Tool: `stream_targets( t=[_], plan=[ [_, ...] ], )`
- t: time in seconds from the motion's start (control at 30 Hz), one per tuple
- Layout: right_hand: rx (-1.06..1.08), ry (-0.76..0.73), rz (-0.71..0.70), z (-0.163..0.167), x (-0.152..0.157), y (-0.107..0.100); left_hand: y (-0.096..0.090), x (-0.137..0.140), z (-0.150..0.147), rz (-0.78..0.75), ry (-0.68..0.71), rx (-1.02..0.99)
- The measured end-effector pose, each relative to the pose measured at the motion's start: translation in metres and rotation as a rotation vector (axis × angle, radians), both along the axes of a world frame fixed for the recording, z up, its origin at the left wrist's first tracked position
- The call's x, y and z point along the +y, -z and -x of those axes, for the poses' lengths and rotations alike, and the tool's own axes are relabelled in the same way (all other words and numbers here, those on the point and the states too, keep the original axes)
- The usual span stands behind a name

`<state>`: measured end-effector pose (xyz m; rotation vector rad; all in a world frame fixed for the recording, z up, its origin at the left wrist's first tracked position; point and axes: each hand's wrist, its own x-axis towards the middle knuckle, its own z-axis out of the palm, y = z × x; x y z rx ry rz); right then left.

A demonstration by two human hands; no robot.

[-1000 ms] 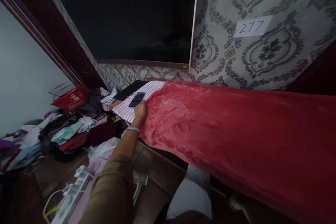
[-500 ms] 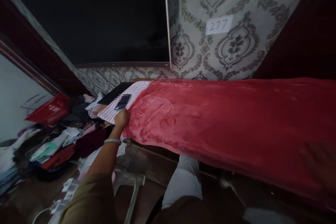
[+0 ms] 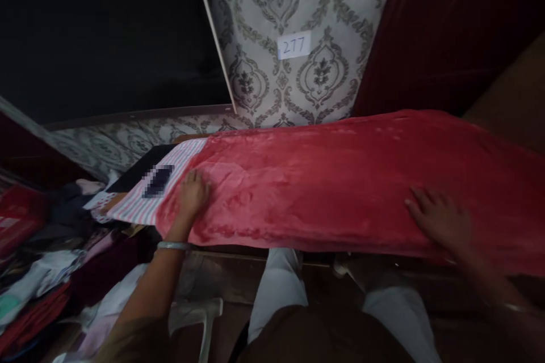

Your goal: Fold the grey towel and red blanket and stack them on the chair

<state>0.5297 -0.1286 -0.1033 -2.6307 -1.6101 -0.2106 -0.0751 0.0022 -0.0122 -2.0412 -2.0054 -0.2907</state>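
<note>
A long red plush blanket (image 3: 306, 181) lies spread over a low surface in front of me. My left hand (image 3: 195, 193) rests palm down near the blanket's left end, its fingers lying flat and holding nothing. Farther right, my right hand (image 3: 440, 218) lies on the blanket with its fingers apart. A striped pink, white and grey cloth (image 3: 140, 212) shows from under the blanket's left end. On that cloth lies a dark phone (image 3: 158, 181), partly pixelated.
A large dark television (image 3: 106, 39) hangs above the left side. Patterned wallpaper carries a paper marked 277 (image 3: 293, 45). Piled clothes (image 3: 46, 272) and a red basket (image 3: 19, 212) are at the left. A pale plastic stool (image 3: 204, 312) stands below the blanket's edge.
My view has swung to the right. My left hand has moved from the blanket's left edge onto its top. My right hand, blurred and dim before, now shows plainly on the blanket.
</note>
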Motion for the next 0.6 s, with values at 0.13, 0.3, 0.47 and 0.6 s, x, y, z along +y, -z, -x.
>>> stream_targets(
  t=[0.13, 0.3, 0.47, 0.6],
  plan=[
    [0.049, -0.002, 0.023, 0.008, 0.000, -0.011, 0.023, 0.014, -0.072, 0.060, 0.246, -0.010],
    [0.061, 0.000, 0.004, 0.008, 0.002, -0.013, 0.034, 0.015, -0.095, 0.187, 0.245, 0.005],
    [0.167, 0.015, 0.107, 0.016, 0.010, -0.037, 0.036, 0.027, -0.085, 0.105, 0.275, 0.026],
    [0.246, -0.072, 0.088, 0.008, 0.018, -0.046, 0.042, 0.038, -0.085, 0.078, 0.238, 0.027]
  ],
)
